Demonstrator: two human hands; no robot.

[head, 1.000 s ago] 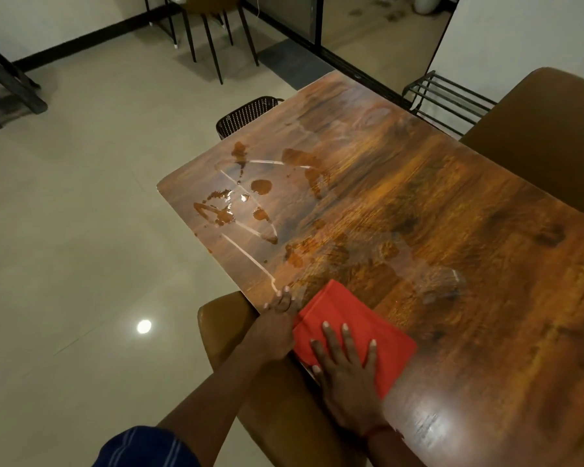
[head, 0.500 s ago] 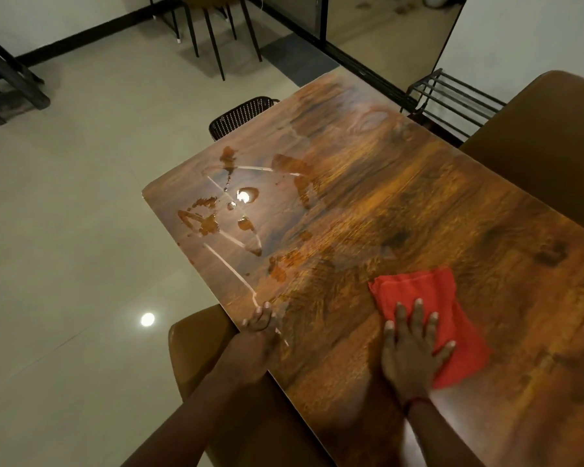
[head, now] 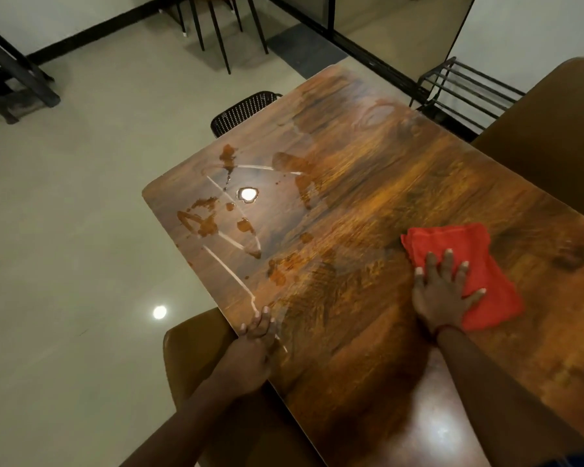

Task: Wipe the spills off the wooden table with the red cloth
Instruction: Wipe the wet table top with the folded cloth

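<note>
The red cloth lies flat on the wooden table, right of the middle. My right hand presses down on its near left part with fingers spread. My left hand grips the table's near left edge. Brown spills with streaks and puddles cover the left end of the table, well to the left of the cloth. A smaller smear lies between the puddles and the cloth.
A tan chair stands under the near left edge, another tan chair at the far right. A black mesh chair back sits at the table's far left side. A black metal rack stands behind the table.
My right hand has slid the red cloth from the near left edge rightward and away across the table. My left hand has stayed on the table edge.
</note>
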